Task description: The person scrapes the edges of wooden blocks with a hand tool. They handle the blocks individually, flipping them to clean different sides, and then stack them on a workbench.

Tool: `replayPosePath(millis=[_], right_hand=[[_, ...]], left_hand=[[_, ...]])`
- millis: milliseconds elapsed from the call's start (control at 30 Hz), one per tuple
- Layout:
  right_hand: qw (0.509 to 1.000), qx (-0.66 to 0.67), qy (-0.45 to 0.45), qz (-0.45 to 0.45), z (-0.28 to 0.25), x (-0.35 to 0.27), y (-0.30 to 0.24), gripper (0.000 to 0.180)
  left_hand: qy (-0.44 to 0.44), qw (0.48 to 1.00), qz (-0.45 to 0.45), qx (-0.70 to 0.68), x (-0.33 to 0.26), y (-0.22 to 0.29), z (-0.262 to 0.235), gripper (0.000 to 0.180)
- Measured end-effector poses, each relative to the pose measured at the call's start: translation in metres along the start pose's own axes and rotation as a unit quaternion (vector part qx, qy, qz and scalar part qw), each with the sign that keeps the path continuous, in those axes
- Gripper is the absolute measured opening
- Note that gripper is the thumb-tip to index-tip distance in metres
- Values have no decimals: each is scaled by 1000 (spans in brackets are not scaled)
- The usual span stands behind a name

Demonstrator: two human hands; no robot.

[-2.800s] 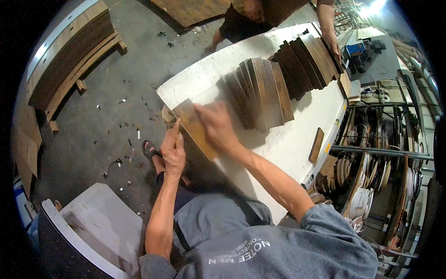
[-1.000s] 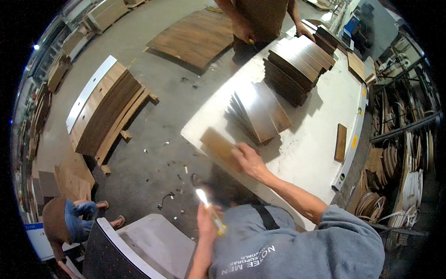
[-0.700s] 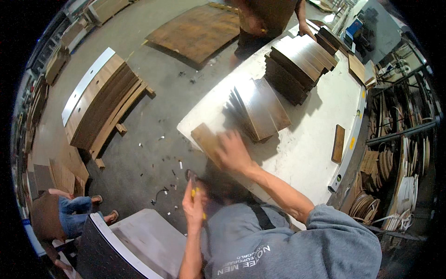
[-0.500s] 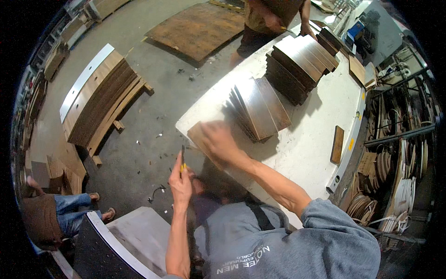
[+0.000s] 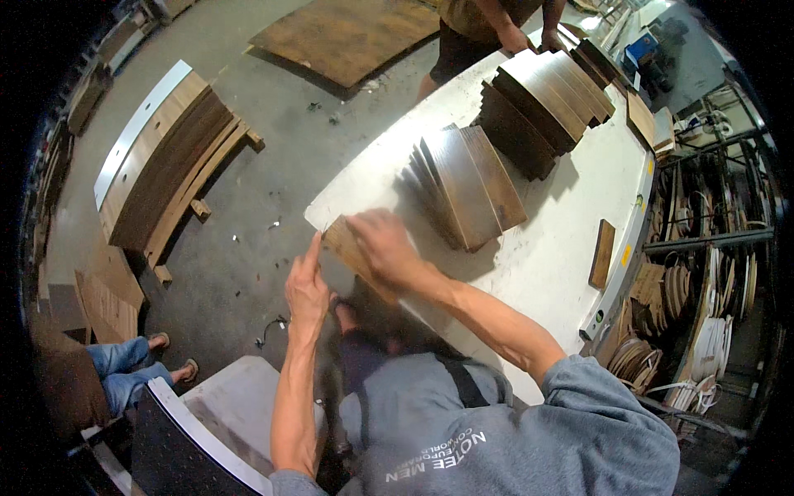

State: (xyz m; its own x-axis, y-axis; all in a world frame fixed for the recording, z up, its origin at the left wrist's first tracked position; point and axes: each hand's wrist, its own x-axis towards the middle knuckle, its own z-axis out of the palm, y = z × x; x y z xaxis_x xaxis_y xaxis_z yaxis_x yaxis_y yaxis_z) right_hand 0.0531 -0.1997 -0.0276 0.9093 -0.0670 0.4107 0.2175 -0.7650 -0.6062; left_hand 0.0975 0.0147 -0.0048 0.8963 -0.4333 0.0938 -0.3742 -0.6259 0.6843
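Note:
A brown wooden board [image 5: 351, 248] lies at the near left edge of the white table, partly past that edge. My right hand [image 5: 385, 248] is over it, fingers bent and gripping it, somewhat blurred. My left hand [image 5: 307, 291] is closed beside the board's left end, index finger stretched toward its corner. The knife-like tool with a yellow part that it held is mostly hidden behind the fingers now. Just beyond my right hand, a fanned stack of dark wooden boards [image 5: 475, 186] stands on the table.
Across the white table [image 5: 542, 248], another person's hands [image 5: 517, 40] are by a larger board stack [image 5: 550, 95]. A spirit level [image 5: 620, 277] lies along the right edge near a small wood block [image 5: 602, 254]. Boards on a pallet [image 5: 161, 165] stand left; another person's legs [image 5: 136, 364] show lower left.
My left hand has moved up and left to the board's end, and its tool has turned out of sight. My right hand stays on the board. The other person's hands have shifted by the far stack.

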Motion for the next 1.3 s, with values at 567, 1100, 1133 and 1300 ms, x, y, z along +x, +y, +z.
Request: replayPosePath(millis=[567, 1100, 1133, 1300], right_hand=[[1000, 15, -4, 1, 3, -2, 11, 56], [996, 92, 8, -3, -5, 1, 8, 47], [996, 92, 2, -1, -7, 1, 9, 47], [992, 125, 19, 4, -9, 2, 8, 44]], left_hand=[[-27, 999, 27, 16, -16, 21, 5, 65], [-101, 985, 113, 80, -90, 48, 13, 78], [-96, 988, 114, 50, -97, 51, 14, 77], [-18, 998, 52, 24, -79, 33, 8, 66]])
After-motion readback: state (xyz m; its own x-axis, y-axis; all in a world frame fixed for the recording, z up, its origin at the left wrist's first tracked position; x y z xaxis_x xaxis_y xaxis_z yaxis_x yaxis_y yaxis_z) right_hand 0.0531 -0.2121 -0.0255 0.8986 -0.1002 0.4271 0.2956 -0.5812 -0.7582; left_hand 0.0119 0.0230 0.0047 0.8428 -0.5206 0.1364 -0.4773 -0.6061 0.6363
